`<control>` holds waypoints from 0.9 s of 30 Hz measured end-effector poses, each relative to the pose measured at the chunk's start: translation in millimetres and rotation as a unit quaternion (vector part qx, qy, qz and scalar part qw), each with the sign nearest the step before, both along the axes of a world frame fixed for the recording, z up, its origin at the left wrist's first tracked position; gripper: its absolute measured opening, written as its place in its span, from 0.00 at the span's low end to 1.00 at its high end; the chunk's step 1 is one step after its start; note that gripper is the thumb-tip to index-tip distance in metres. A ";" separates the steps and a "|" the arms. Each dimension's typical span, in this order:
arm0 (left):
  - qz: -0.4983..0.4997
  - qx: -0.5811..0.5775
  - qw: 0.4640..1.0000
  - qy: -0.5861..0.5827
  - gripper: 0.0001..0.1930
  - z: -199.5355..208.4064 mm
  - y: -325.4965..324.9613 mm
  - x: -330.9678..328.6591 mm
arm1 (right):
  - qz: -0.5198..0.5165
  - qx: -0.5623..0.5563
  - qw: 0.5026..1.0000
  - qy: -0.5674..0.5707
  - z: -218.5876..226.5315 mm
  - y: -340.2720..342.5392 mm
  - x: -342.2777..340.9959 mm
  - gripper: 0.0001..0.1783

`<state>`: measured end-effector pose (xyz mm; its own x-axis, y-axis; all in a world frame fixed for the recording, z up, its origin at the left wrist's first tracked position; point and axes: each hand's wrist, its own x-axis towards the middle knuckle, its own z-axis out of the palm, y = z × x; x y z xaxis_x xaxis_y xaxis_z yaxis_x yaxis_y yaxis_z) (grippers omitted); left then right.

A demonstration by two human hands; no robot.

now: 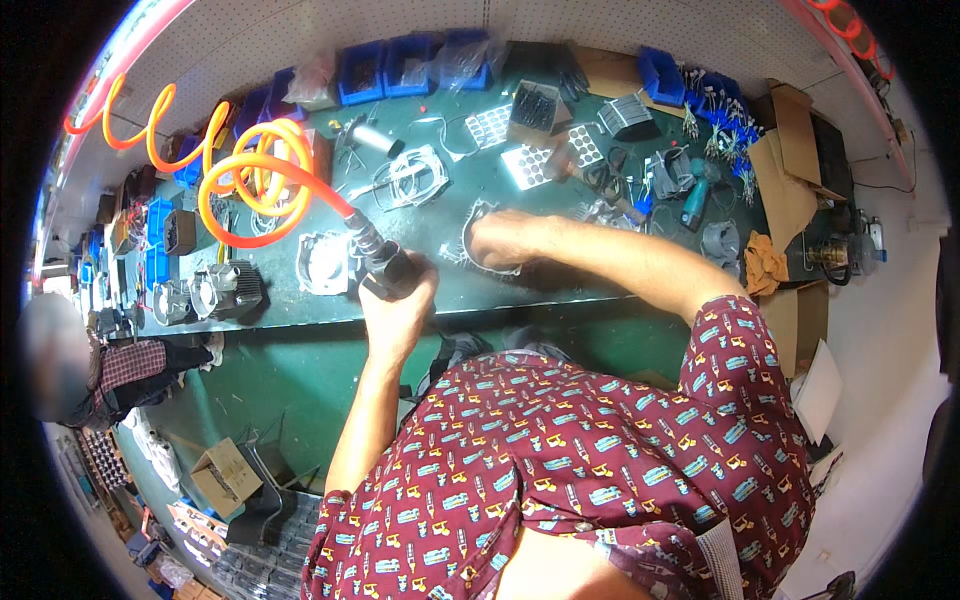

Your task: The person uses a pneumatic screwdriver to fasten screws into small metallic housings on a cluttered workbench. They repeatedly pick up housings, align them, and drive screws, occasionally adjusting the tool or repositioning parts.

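My left hand (398,312) is closed around a dark air tool (388,268), which it holds above the front part of the bench. A coiled orange air hose (262,180) runs from the tool's end up to the left. To the right of it, my right hand (505,240) reaches down into a finned metal housing (467,232) on the bench. The fingers of that hand are hidden inside the housing. Just left of the air tool lies a bright, round-faced metal part (323,263).
Finned motor housings (228,288) stand at the bench's left front. Behind are a cable coil (415,178), a small box of dark parts (537,108) and blue bins (362,72). A green power driver (695,195) and orange cloth (764,265) lie right. Another person (130,368) is far left.
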<state>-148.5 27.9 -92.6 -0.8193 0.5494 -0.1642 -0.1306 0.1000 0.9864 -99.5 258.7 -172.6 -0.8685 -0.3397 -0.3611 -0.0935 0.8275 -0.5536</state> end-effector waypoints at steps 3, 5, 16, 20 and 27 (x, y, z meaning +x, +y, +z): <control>0.001 0.004 1.000 0.008 0.05 -0.8 0.9 0.4 | -0.030 -0.004 0.999 0.042 -3.9 0.2 2.3 0.10; -0.004 0.004 1.000 0.018 0.05 -2.2 1.7 0.8 | -0.017 -0.007 0.999 0.031 -7.1 2.2 5.2 0.10; 0.012 0.013 1.000 0.014 0.04 -8.5 1.8 -3.9 | -0.175 -0.187 0.905 0.338 70.2 -31.7 35.4 0.09; 0.029 0.055 0.998 -0.012 0.06 -9.6 11.0 -8.0 | -0.029 -0.079 0.932 0.353 135.1 -63.3 11.8 0.25; -0.012 -0.107 0.930 0.351 0.16 -9.5 27.3 -39.3 | 0.069 0.121 0.902 0.408 185.7 -64.2 -38.8 0.04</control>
